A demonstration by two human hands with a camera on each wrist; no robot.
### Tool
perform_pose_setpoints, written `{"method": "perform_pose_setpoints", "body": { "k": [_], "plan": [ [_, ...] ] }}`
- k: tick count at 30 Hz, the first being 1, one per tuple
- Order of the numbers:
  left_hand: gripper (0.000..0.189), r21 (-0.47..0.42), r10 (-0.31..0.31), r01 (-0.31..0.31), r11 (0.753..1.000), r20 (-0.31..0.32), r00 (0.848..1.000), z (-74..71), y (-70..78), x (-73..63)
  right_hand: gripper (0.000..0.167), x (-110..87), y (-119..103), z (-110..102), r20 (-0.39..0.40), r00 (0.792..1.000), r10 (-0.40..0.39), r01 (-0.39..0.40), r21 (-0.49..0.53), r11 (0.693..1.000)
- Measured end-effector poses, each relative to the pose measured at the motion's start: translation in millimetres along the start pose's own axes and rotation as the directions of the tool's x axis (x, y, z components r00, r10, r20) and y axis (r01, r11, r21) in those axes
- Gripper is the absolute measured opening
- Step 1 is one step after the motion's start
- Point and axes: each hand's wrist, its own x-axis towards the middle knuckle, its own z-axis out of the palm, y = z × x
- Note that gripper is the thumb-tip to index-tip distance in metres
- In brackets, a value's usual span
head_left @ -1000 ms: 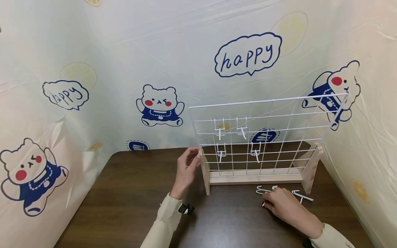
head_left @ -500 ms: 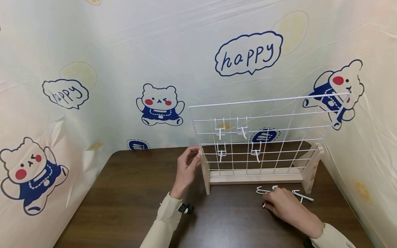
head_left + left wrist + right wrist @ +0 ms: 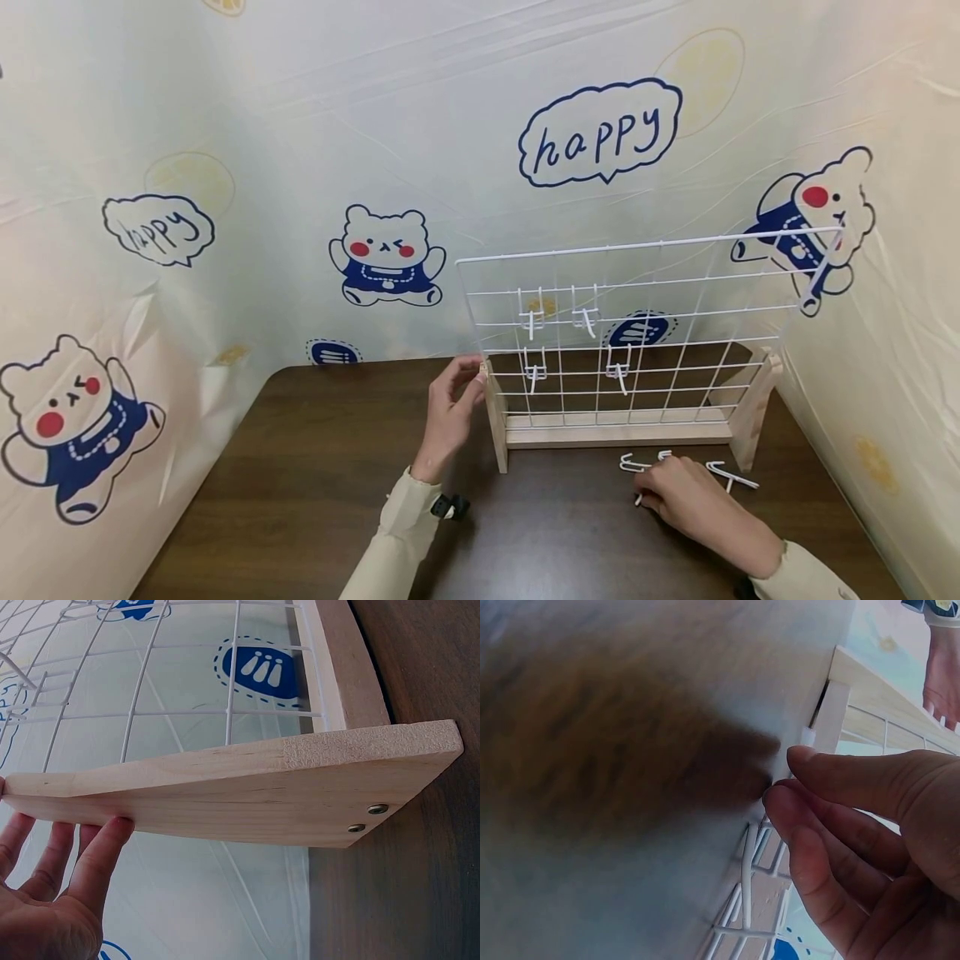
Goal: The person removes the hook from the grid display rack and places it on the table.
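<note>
A white wire grid panel [image 3: 637, 325] stands upright in a pale wooden stand [image 3: 615, 432] on a dark brown table [image 3: 315, 467]. Several white hooks [image 3: 534, 371] hang on its wires. My left hand [image 3: 476, 377] rests its fingertips against the stand's left upright [image 3: 247, 787]; in the left wrist view the left hand [image 3: 67, 825] has straight fingers against the wood. My right hand [image 3: 651, 492] lies on the table in front of the stand, among loose white hooks [image 3: 731, 475]. In the right wrist view the right hand [image 3: 780, 780] pinches a white hook [image 3: 746, 877] between thumb and fingers.
Plastic sheeting printed with bears and "happy" bubbles [image 3: 600, 133] walls in the table on the left, back and right. The stand's right foot [image 3: 753, 408] sits close to the right wall. Bare tabletop stretches to the left of the stand.
</note>
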Motion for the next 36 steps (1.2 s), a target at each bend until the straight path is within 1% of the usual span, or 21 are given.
{"method": "perform_pose_setpoints", "body": {
  "k": [5, 10, 15, 18, 20, 21, 24, 26, 29, 31, 32, 35, 36],
  "plan": [
    [0.021, -0.002, 0.000, 0.000, 1.000, -0.003, 1.000, 0.5, -0.6, 0.1, 0.029, -0.1, -0.2, 0.1, -0.005, 1.000, -0.003, 0.003, -0.009, 1.000],
    [0.022, 0.005, 0.005, -0.005, 1.000, 0.002, 1.000, 0.7, -0.2, 0.0, 0.026, -0.1, -0.2, -0.1, -0.025, 1.000, -0.009, 0.010, 0.013, 1.000],
    [0.022, 0.004, 0.008, -0.008, 1.000, 0.005, 1.000, 0.3, -0.3, -0.6, 0.020, -1.0, -1.0, -0.8, -0.095, 0.995, -0.030, 0.037, 0.071, 0.997],
    [0.022, -0.004, 0.007, -0.007, 1.000, 0.002, 1.000, 0.0, -0.4, -0.7, 0.018, -0.5, -2.6, -0.5, -0.160, 0.986, -0.039, 0.055, 0.094, 0.994],
    [0.022, -0.006, 0.006, -0.006, 1.000, 0.002, 1.000, -0.1, 0.2, -0.6, 0.020, 1.1, -4.0, 0.4, -0.218, 0.975, -0.049, 0.071, 0.097, 0.993],
    [0.022, -0.006, 0.007, -0.007, 1.000, 0.002, 1.000, -0.2, 0.4, -0.5, 0.021, 2.1, -4.8, 0.9, -0.256, 0.965, -0.056, 0.082, 0.095, 0.992],
    [0.022, -0.005, 0.011, -0.011, 1.000, 0.004, 1.000, -0.2, 0.7, 0.0, 0.028, 5.3, -7.7, 2.1, -0.367, 0.928, -0.065, 0.114, 0.115, 0.987],
    [0.022, -0.007, 0.010, -0.010, 1.000, 0.002, 1.000, -0.1, 0.8, 0.0, 0.032, 7.4, -10.1, 2.0, -0.425, 0.903, -0.067, 0.141, 0.147, 0.979],
    [0.021, -0.010, 0.009, -0.009, 1.000, -0.002, 1.000, -0.1, 0.7, -0.1, 0.037, 10.1, -13.9, 0.3, -0.478, 0.877, -0.060, 0.176, 0.202, 0.963],
    [0.021, -0.010, 0.010, -0.010, 1.000, -0.005, 1.000, -0.1, 0.8, -0.3, 0.038, 12.0, -16.5, -1.5, -0.506, 0.861, -0.057, 0.195, 0.224, 0.955],
    [0.021, -0.008, 0.011, -0.011, 1.000, -0.004, 1.000, -0.2, 0.6, -0.5, 0.036, 12.9, -17.7, -2.7, -0.520, 0.852, -0.059, 0.206, 0.229, 0.951],
    [0.021, -0.006, 0.012, -0.012, 1.000, -0.004, 1.000, -0.2, 0.0, -0.3, 0.015, 15.8, -21.4, -6.6, -0.557, 0.829, -0.055, 0.229, 0.247, 0.942],
    [0.021, -0.005, 0.010, -0.010, 1.000, -0.003, 1.000, -0.2, 0.1, -0.3, 0.012, 17.0, -22.4, -8.1, -0.571, 0.819, -0.056, 0.237, 0.249, 0.939]
  ]
}}
